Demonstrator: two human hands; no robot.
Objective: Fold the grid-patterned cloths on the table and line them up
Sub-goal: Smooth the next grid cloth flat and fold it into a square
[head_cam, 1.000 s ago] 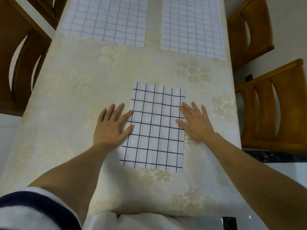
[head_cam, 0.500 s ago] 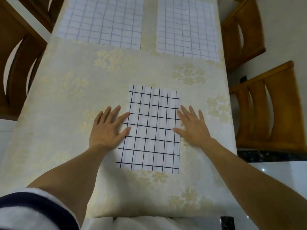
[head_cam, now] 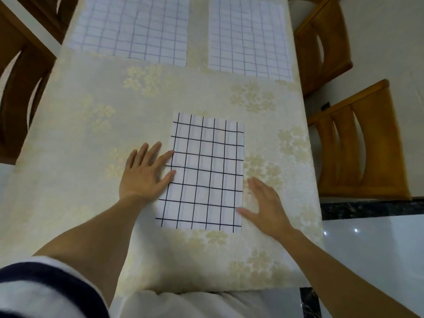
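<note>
Squaring the folded cloth

Your left hand [head_cam: 145,174] lies flat, fingers spread, fingertips on the left edge of the folded cloth [head_cam: 205,174] at table [head_cam: 68,138] centre; your right hand [head_cam: 267,206], fingers wide and holding nothing, sits just beside the near right corner, likely aligning edges. Two lighter cloths [head_cam: 135,28] [head_cam: 249,36] lie at the far end.

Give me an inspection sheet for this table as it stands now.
Surface: table under a cream floral cover.
Job's things: black-grid cloth, folded, flat near the front; two pale-grid cloths, left and right, side by side at the far end.
Clutter: nothing seen.
Grips: left hand open, fingertips at the black-grid cloth's left edge; right hand open, thumb at its right edge.
Cables: nothing seen.
Surroundings: wooden chairs on both sides; glossy floor.
</note>
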